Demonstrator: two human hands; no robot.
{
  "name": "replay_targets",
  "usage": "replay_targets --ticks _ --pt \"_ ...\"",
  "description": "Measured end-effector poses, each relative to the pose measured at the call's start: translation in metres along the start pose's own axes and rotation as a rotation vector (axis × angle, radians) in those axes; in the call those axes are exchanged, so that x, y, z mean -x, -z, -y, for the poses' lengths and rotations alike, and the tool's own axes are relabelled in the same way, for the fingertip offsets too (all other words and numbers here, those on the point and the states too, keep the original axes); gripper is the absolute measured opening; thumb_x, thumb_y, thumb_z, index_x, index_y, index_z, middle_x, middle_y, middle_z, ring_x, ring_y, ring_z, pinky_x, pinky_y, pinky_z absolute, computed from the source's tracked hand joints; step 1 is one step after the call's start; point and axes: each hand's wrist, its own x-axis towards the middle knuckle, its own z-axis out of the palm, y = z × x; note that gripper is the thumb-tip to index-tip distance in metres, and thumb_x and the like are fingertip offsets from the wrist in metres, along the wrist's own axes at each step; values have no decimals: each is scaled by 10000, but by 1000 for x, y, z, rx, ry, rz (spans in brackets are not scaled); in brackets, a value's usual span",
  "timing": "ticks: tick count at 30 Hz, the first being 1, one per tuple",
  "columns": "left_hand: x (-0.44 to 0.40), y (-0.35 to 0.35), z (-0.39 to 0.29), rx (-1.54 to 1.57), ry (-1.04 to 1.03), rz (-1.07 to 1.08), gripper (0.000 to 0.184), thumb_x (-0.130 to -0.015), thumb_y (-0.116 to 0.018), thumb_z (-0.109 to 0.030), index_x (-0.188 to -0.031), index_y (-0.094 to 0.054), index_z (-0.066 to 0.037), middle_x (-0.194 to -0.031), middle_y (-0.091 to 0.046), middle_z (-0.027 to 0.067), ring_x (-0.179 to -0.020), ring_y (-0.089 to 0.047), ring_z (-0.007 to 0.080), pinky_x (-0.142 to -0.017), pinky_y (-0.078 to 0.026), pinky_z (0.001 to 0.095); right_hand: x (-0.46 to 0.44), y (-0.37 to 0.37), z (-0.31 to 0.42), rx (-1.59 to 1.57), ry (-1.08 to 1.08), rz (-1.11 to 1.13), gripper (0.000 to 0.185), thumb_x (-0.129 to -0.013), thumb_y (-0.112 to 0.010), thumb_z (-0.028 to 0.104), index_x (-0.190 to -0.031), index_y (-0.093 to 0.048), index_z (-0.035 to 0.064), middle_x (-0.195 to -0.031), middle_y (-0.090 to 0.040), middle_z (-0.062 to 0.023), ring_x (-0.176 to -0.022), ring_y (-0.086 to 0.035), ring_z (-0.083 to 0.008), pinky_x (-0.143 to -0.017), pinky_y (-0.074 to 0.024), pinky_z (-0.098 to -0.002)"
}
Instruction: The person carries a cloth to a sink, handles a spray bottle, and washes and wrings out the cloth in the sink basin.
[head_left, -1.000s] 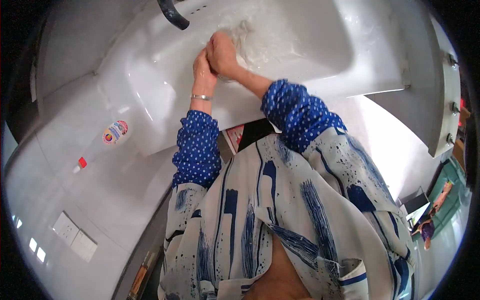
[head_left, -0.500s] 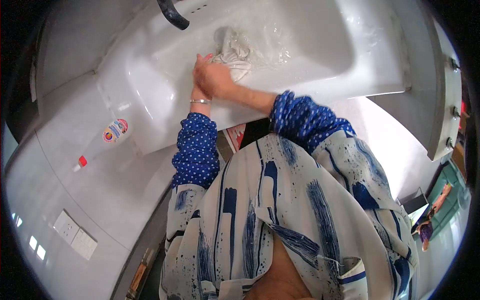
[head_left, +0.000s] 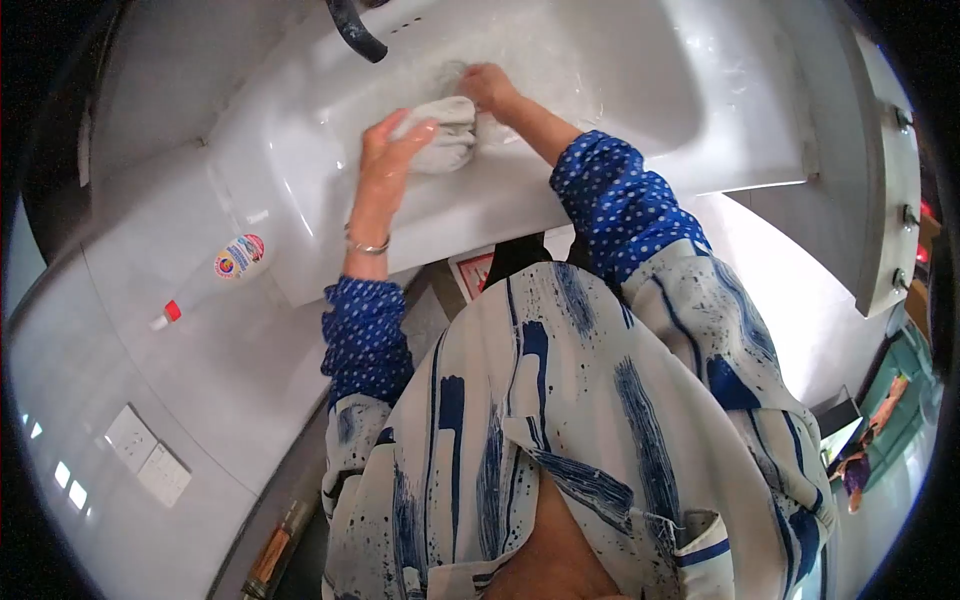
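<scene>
A wet white cloth (head_left: 448,150) hangs in folds over the white sink basin. My left hand (head_left: 385,150) is closed on its left side, thumb across the front. To the cloth's upper right is my right hand (head_left: 488,88), low in the basin by the round drain (head_left: 452,73). Its fingers are bent and pressed together; their tips are partly hidden, and I cannot make out what is between them. Shallow water wets the floor of the sink (head_left: 640,165).
A dark faucet spout (head_left: 358,32) reaches over the basin's far edge. On the left, a clear bottle with a red cap (head_left: 238,258) stands out against the pale surface, above a white socket plate (head_left: 130,438). Knobs (head_left: 908,216) line a panel at right.
My hands were together at the left of the basin and have parted. The left one has lifted the cloth toward itself; the right one has moved up and right, to the drain.
</scene>
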Motion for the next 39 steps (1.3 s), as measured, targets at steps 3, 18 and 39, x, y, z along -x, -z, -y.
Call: replay_targets --ticks 3,18,39 --pt "29 15 -59 131 -121 -191 485 -777 -657 -190 -1144 -483 77 -1063 -522 103 -945 -521 125 -848 -390 220 -16 49 -10 -250 33 -36 68 -662 -643 108 -707 -613 67 -742 -611 -71 -581 -576 -179 -542 -490 -292" --pt "-26 49 81 594 116 -432 651 -819 -552 -122 -1317 -174 59 -1080 -504 179 -913 -552 316 -777 -482 464 70 161 -14 372 -11 -615 229 -716 -549 175 -855 -554 -6 -761 -591 -205 -748 -584 -324 -649 -459 -404" --pt "-47 -16 99 -1022 -513 -336 338 -743 -620 -298 -968 -574 -49 -900 -575 118 -840 -555 279 -767 -449 372 25 86 17 880 395 -361 287 -773 -569 355 -867 -602 86 -808 -615 -140 -793 -588 -325 -698 -465 -414"
